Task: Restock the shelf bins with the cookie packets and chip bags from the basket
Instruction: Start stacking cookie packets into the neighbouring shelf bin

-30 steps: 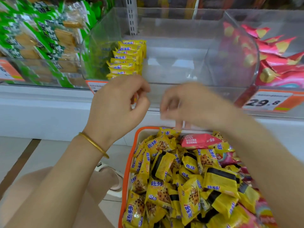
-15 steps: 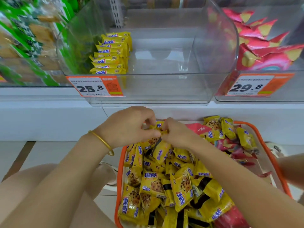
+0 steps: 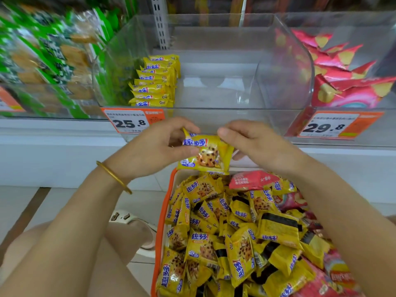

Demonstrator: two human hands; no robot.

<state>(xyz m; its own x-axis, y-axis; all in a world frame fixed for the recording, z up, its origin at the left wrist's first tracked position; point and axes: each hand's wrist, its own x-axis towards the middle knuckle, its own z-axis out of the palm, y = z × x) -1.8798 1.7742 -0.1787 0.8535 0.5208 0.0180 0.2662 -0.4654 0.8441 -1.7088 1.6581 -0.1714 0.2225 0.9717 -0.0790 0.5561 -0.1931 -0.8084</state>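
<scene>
Nearest the person, an orange-rimmed plastic basket [image 3: 169,202] is heaped with small yellow foil cookie packets [image 3: 201,249] and a few red chip bags [image 3: 250,180]. Its near end runs off the bottom of the view, and the right forearm covers its right rim. Above the basket's far edge, the left hand [image 3: 154,151], with a thin gold bangle [image 3: 113,177] on its wrist, and the right hand [image 3: 252,144] pinch one yellow cookie packet [image 3: 205,155] by opposite ends between thumb and fingertips. It is held face up, clear of the heap; whether a second packet sits behind it is hard to tell. Just beyond, over a white shelf ledge [image 3: 53,142], stands a clear plastic bin [image 3: 214,116] with an orange price tag [image 3: 130,123] reading 25.8 on its front. A stacked row of yellow packets [image 3: 153,82] hugs its left wall, leaving open floor across to the curved right wall. The neighbouring green packets [image 3: 42,61] are blurred, and the red bags [image 3: 342,76] in the right-hand bin are cut off by the view's edge.
</scene>
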